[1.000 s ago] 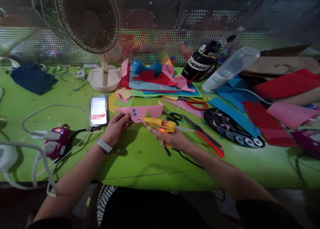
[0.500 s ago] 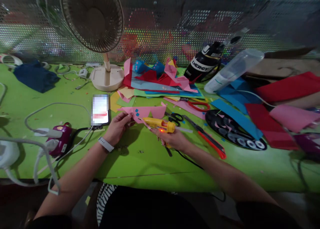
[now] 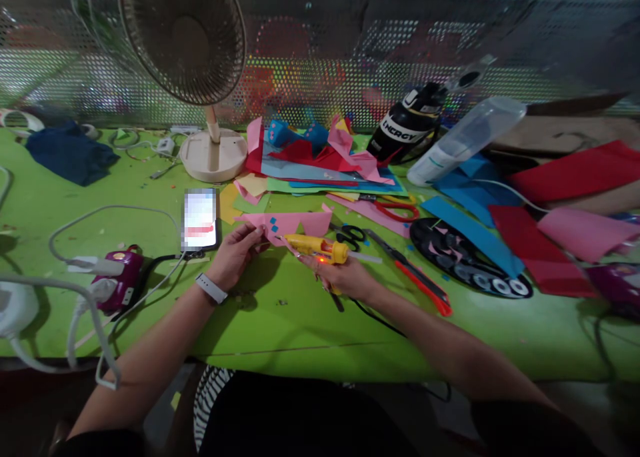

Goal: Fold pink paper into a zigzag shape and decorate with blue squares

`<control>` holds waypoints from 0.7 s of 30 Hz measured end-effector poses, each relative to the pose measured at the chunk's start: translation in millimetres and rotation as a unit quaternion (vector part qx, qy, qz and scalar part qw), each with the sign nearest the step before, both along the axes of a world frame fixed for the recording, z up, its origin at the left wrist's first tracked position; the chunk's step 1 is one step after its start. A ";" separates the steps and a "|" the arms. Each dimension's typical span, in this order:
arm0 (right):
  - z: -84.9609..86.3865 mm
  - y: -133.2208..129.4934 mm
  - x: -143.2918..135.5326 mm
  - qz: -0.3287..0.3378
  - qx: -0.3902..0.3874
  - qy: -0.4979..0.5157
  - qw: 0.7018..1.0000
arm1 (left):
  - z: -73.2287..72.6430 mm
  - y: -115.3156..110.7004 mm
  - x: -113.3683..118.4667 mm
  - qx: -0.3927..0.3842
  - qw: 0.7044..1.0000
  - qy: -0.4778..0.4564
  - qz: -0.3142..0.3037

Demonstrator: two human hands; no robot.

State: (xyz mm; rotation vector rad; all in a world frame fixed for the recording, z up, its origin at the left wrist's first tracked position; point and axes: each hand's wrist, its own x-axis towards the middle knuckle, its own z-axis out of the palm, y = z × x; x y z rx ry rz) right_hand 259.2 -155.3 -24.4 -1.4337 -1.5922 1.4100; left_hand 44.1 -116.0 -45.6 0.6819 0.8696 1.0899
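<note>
A pink paper piece (image 3: pixel 313 224) with small blue squares near its left part lies above the green table. My left hand (image 3: pixel 239 248) pinches the left end of this paper between thumb and fingers. A yellow glue gun (image 3: pixel 317 247) with a lit red light is gripped in my right hand (image 3: pixel 345 275). Its nozzle points left, close to the paper's lower edge beside my left fingertips; whether it touches is too small to tell. A clear glue stick (image 3: pixel 367 257) sticks out of the gun's back end. Black-handled scissors (image 3: pixel 353 236) lie just right of the paper.
Right of my hands lie a red cutter (image 3: pixel 425 287) and a black round tray (image 3: pixel 465 260). Behind are stacked coloured papers (image 3: pixel 320 167), a black bottle (image 3: pixel 405 130) and a fan (image 3: pixel 214 156). A phone (image 3: pixel 200 220) and a purple power socket (image 3: pixel 120 280) with cables are left.
The glue gun and my right hand have shifted very slightly left. My left hand keeps its pinch on the pink paper.
</note>
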 end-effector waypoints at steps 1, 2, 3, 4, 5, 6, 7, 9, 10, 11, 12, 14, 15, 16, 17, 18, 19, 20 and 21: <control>0.5 -0.1 0.0 0.001 -0.001 -0.002 1.000 | -0.6 0.1 -0.2 0.002 1.000 -0.001 -0.002; 0.7 -0.2 0.0 0.002 -0.001 -0.002 1.000 | -1.2 0.2 -0.4 0.003 1.000 -0.002 -0.004; 0.8 -0.2 0.2 0.004 0.000 -0.001 1.000 | -1.5 0.4 -0.4 0.004 1.000 -0.003 -0.004; 0.5 -0.3 0.5 0.005 0.001 0.002 1.000 | -1.6 0.5 -0.3 0.004 1.000 -0.002 -0.003; -0.2 -0.2 0.9 0.006 0.004 0.005 1.000 | -1.4 0.6 -0.2 0.002 1.000 0.000 -0.002; -1.1 -0.2 1.3 0.005 0.007 0.006 1.000 | -0.9 0.6 0.1 0.000 1.000 0.002 0.000; -2.3 -0.1 1.8 0.005 0.009 0.007 1.000 | -0.2 0.6 0.5 -0.002 1.000 0.003 0.002; -4.4 0.1 2.4 0.005 0.011 0.014 1.000 | 1.4 0.4 1.2 -0.005 1.000 0.003 0.005; -5.0 0.1 2.6 0.005 0.010 0.017 1.000 | 2.2 0.2 1.5 -0.006 1.000 0.004 0.006; -5.3 0.1 2.6 0.003 0.008 0.019 1.000 | 2.9 0.1 1.7 -0.007 1.000 0.004 0.007; -5.2 0.1 2.5 0.003 0.005 0.018 1.000 | 3.4 -0.1 1.8 -0.007 1.000 0.004 0.007; -3.9 0.0 1.8 0.003 0.002 0.012 1.000 | 3.6 -0.3 1.8 -0.006 1.000 0.003 0.006; -2.9 0.0 1.3 0.003 0.002 0.009 1.000 | 3.4 -0.3 1.8 -0.005 1.000 0.002 0.005; -1.8 0.0 0.8 0.003 0.004 0.008 1.000 | 3.0 -0.3 1.6 -0.003 1.000 0.001 0.003; -0.6 0.0 0.3 0.001 0.006 0.009 1.000 | 2.6 -0.2 1.5 -0.001 1.000 0.000 0.003; 0.6 -0.1 -0.2 0.000 0.007 0.011 1.000 | 2.2 -0.1 1.4 -0.001 1.000 0.001 0.003; 1.7 -0.1 -0.5 -0.002 0.008 0.012 1.000 | 1.8 -0.1 1.3 -0.001 1.000 0.001 0.004; 2.6 -0.2 -0.7 -0.002 0.008 0.012 1.000 | 1.6 0.0 1.2 -0.001 1.000 0.000 0.005; 3.3 -0.3 -0.8 -0.002 0.007 0.012 1.000 | 1.6 0.1 1.2 -0.001 1.000 -0.001 0.007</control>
